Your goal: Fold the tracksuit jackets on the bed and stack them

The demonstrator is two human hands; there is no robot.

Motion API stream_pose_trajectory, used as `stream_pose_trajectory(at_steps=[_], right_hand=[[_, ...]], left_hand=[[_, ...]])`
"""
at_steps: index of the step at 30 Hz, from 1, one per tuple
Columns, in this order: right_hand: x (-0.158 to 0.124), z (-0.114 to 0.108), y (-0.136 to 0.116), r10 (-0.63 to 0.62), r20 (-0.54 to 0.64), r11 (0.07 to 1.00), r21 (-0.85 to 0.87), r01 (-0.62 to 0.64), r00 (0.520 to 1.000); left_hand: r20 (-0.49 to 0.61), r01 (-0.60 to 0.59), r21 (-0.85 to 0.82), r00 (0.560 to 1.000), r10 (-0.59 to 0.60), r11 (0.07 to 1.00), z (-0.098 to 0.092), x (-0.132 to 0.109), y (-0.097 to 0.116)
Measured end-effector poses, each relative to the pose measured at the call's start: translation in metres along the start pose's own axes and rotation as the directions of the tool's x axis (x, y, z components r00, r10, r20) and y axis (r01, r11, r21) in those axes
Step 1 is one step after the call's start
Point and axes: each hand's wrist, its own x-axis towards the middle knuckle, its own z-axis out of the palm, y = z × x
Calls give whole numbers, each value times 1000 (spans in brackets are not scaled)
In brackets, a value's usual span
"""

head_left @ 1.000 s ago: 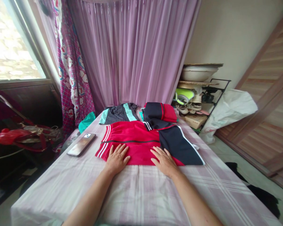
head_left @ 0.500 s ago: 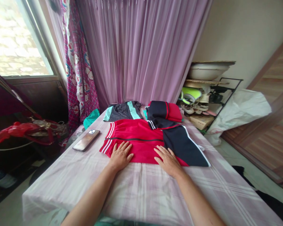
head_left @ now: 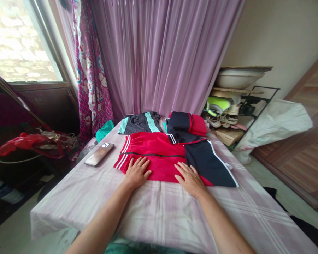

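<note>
A red and navy zip-up jacket [head_left: 159, 150] lies sideways on the cloth-covered table, its white-striped hem to the left and its zipper line running across. My left hand [head_left: 137, 173] rests flat on the red part near the hem, fingers spread. Farther right, my right hand [head_left: 190, 178] lies flat with fingers apart, near where red meets navy. One navy sleeve with a striped cuff [head_left: 171, 139] is folded over the jacket's far side. Neither hand grips anything.
A phone [head_left: 99, 155] lies left of the jacket. Behind it are a dark grey garment with mint stripes [head_left: 140, 123] and a folded navy and red garment [head_left: 187, 123]. A shoe rack [head_left: 257, 106] and a white sack [head_left: 281, 120] stand to the right.
The view has shifted slightly, so everything appears a little farther right. Both hands stay flat on the jacket, which looks unchanged.
</note>
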Motion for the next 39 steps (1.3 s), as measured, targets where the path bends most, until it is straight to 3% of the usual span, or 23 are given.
stream_pose_trajectory(at_steps=[5, 12, 28, 39], right_hand=[[-3, 0, 1, -60, -121, 997, 36, 65, 991], [-2, -1, -3, 5, -107, 999, 39, 0, 994], [-1, 6, 2, 22, -135, 999, 52, -15, 991], [1, 14, 9, -45, -288, 998, 32, 57, 957]], left_hand=[[-3, -7, -3, 1000, 7, 1000, 2, 0, -1], [-13, -5, -17, 1000, 5, 1000, 3, 0, -2], [10, -7, -3, 1000, 7, 1000, -1, 1, -1], [12, -4, 28, 1000, 3, 1000, -2, 1, 0]])
